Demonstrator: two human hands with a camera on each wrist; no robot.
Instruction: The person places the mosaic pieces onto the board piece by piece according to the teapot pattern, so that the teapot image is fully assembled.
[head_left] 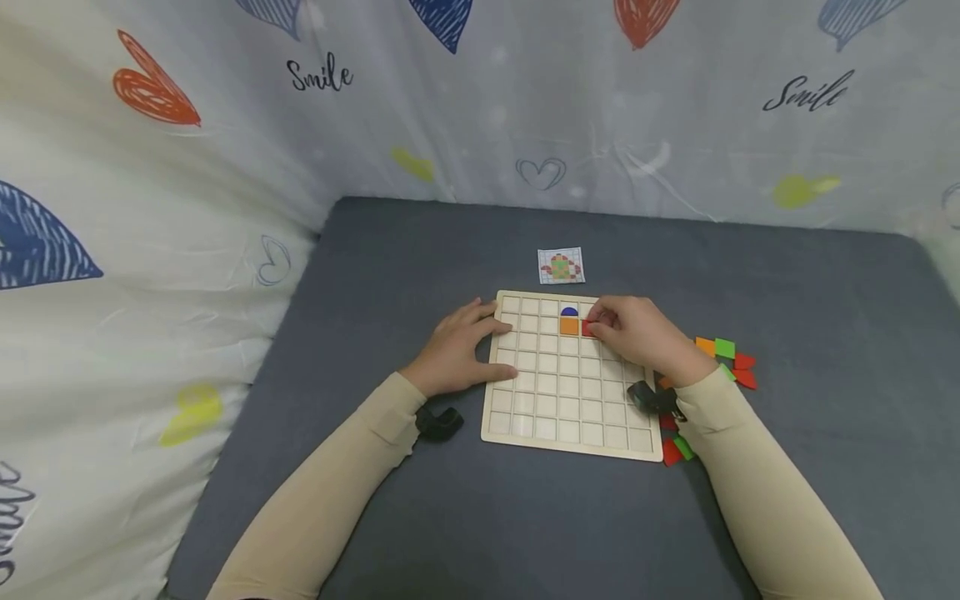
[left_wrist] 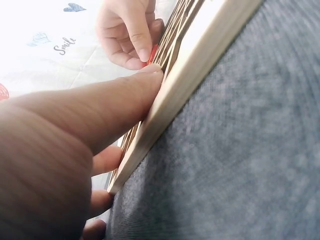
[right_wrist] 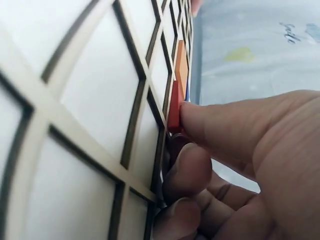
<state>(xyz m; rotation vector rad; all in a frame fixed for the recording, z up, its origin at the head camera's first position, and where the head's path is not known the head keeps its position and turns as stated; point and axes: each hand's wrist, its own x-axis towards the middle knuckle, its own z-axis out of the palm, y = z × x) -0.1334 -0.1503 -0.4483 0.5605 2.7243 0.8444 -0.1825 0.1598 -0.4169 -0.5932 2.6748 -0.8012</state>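
Note:
A wooden grid board (head_left: 567,451) with white square cells lies on the grey table. My left hand (head_left: 453,350) rests on its left edge, thumb and fingers spread over the rim. Near the far side, my right hand (head_left: 637,333) pinches a red tile (right_wrist: 174,107) between thumb and fingers, at a cell just right of an orange square tile (head_left: 569,326). In the right wrist view the red tile stands slightly tilted beside the orange one. A blue half-round tile (head_left: 569,312) lies in the cell behind the orange square. Fingers hide part of the red tile.
Behind the board lies a small card (head_left: 561,266) with a coloured grid picture. Loose red tiles (head_left: 745,379), green tiles (head_left: 724,348) and orange tiles (head_left: 705,346) lie right of the board, partly under my right forearm. A printed curtain (head_left: 480,125) hangs behind the table.

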